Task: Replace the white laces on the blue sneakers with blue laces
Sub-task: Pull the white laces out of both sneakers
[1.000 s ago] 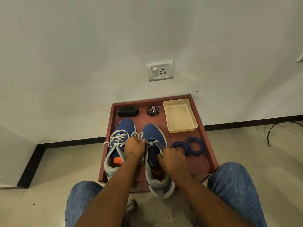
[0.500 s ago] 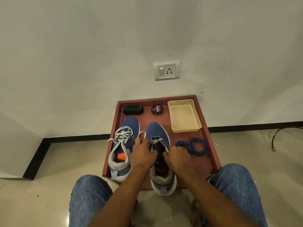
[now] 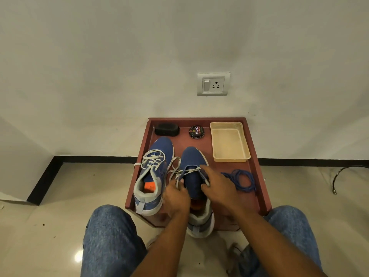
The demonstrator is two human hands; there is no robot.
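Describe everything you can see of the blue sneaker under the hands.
The blue knit-fabric sneaker with a white sole lies upright in the reddish-brown wooden tray, toe toward the wall, its grey heel overhanging the near edge. Most eyelets look empty; the white lace crosses only near the toe, loose ends trailing left. The left hand holds the lace beside the tongue; the right hand rests on the right eyelet edge.

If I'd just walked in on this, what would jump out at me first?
Probably the two hands working at one blue sneaker in the middle of a reddish tray: the left hand pinches its loosened white lace, and the right hand reaches over the eyelets. The other sneaker, fully laced, lies to its left; a coil of blue laces waits to its right.
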